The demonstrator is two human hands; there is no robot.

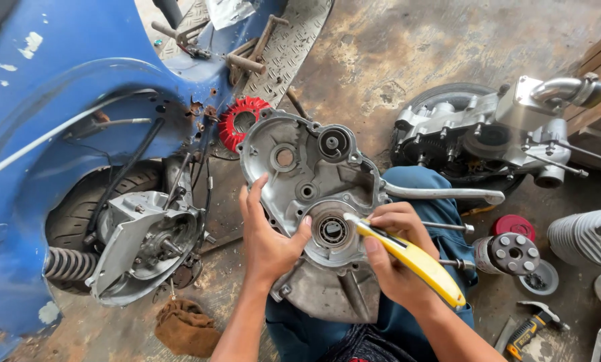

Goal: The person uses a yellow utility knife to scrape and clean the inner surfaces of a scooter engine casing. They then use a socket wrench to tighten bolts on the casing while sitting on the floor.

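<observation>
Left hand grips the cast grey engine casing resting on the lap at its 8 o'clock edge. Right hand, fingers closed around a yellow-handled tool, touches the central bearing. Red ribbed fan at 11 o'clock.

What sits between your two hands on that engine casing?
Head view: a round bearing set in the casing, between the left hand and right hand with its yellow-handled tool.

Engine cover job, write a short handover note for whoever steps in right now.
Left hand: grips the grey engine cover by its left edge, steadying it on the lap.
Right hand: holds a yellow-handled tool, tip at the bearing in the cover's lower bore.
Nearby: red fan by the blue scooter; second engine on the floor; hammer lower right.
Done: cover is off.
Left: bearing is still seated.
</observation>
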